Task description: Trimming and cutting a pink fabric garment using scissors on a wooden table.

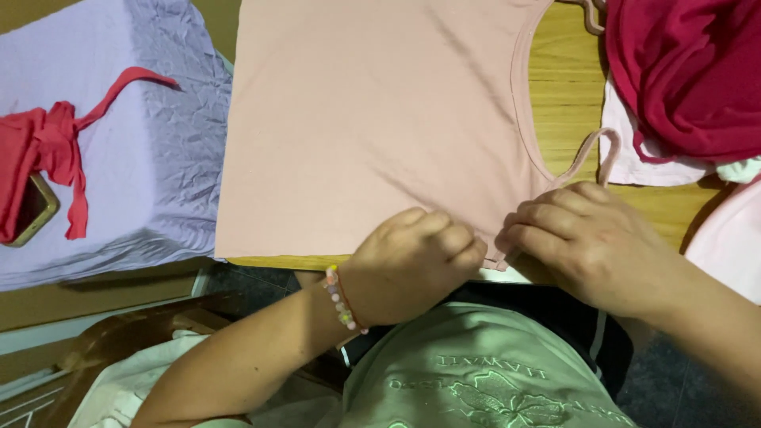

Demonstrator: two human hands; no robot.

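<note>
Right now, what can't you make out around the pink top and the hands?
- Head view: both hands cover the pink top's near corner; grip unclear.
- Top's far end: cut by the frame edge.
- Phone: mostly under the red cloth.
- Dark red garment: runs off frame.

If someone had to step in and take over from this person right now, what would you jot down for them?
Left hand: curled, knuckles up, pressing on the near edge of the pale pink strappy top; whether it pinches the fabric cannot be told.
Right hand: fingers bent, on the same edge near the armhole and thin strap.
The top lies flat and smooth, spread over the wooden table.
Nearby: a crumpled lilac cloth on the left with a red garment and a phone on it; a dark pink garment on a pile at the right.
Done: top laid out flat. Left: no fold made yet.
</note>
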